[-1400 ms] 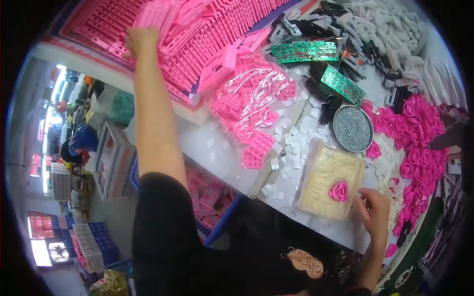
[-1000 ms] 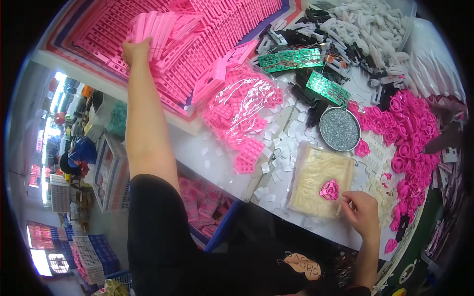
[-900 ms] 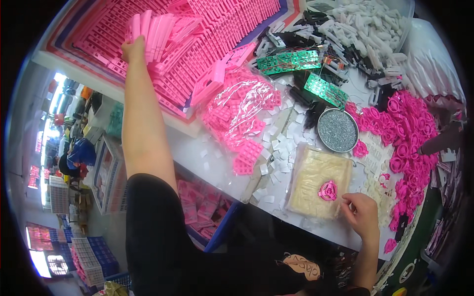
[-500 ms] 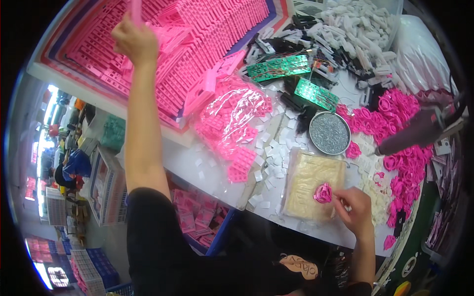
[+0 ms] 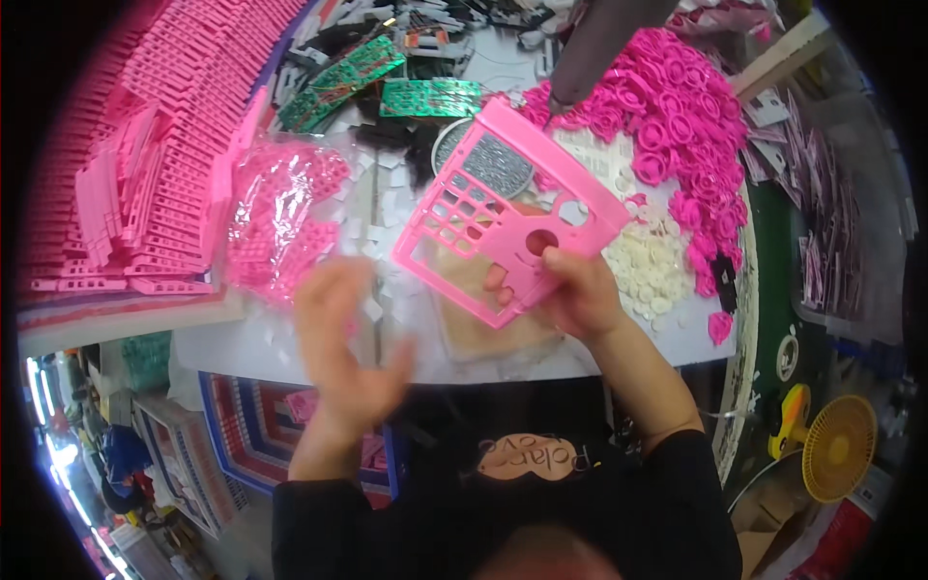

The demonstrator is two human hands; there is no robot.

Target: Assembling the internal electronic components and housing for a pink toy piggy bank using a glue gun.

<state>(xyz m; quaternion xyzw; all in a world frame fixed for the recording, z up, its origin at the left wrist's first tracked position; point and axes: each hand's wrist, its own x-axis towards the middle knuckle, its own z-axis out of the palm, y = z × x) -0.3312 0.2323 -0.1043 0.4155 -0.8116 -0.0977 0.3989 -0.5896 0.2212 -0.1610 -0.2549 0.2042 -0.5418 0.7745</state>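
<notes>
A pink plastic casing with a grid of square holes and round openings is held tilted above the table. My right hand grips its lower right side, thumb on the face and fingers behind, partly showing through the holes. My left hand, blurred, is apart from the casing to its left, fingers spread and holding nothing. Under the casing lies a cream-coloured wrapped pad, mostly covered. Behind it stands a round tin of small grey metal pieces, partly hidden.
At left is a big crate of stacked pink casings, beside a clear bag of pink keypads. Green circuit boards lie at the back. Pink ring-shaped parts and white pieces are heaped right, near a dark tool.
My left hand has come down from the crate toward the table front. My right hand has risen from the pad and now holds a pink casing. The view has swung right.
</notes>
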